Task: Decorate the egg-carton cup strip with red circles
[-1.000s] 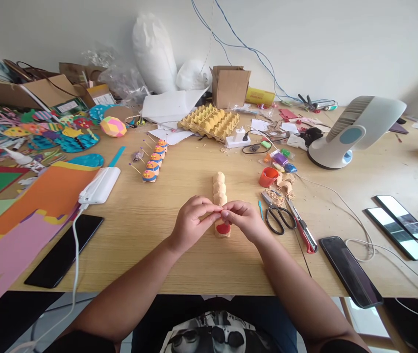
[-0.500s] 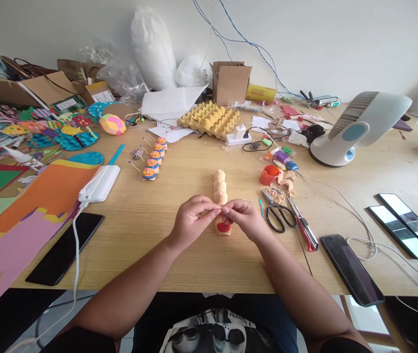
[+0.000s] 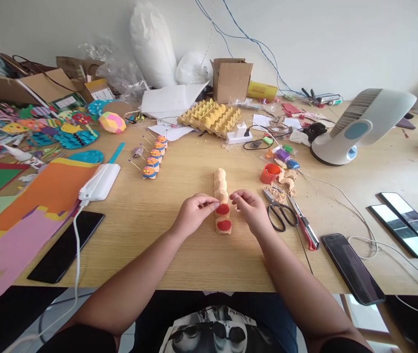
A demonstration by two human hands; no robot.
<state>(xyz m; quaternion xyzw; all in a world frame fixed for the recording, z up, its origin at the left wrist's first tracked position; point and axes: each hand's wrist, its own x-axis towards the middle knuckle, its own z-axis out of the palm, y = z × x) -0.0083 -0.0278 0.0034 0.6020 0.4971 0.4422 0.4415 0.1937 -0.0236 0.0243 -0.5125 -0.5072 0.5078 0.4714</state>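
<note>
An egg-carton strip (image 3: 220, 184) lies lengthwise in front of me, its row of pale bumps pointing away. Its two nearest bumps carry red clay patches (image 3: 224, 225). At the strip's left side is my left hand (image 3: 195, 212), thumb and forefinger pinched together by the second red patch; anything between them is too small to make out. Just right of the strip, my right hand (image 3: 248, 208) pinches a small bit of red clay (image 3: 231, 196). Scissors (image 3: 281, 211) and a red-handled utility knife (image 3: 306, 228) lie to the right, by an orange-red cup (image 3: 270, 173).
Finished-looking painted carton caterpillar (image 3: 153, 158) with pins stands left of centre. Egg trays (image 3: 210, 118), a cardboard box (image 3: 232, 81) and coloured clay packets (image 3: 282, 156) are behind. A fan (image 3: 363, 125) and phones (image 3: 352, 268) stand right; coloured sheets (image 3: 39, 196) and a power bank (image 3: 99, 183) left.
My hands, fingertips together over the strip before, have moved apart to either side of it. The second red patch has come into view between them.
</note>
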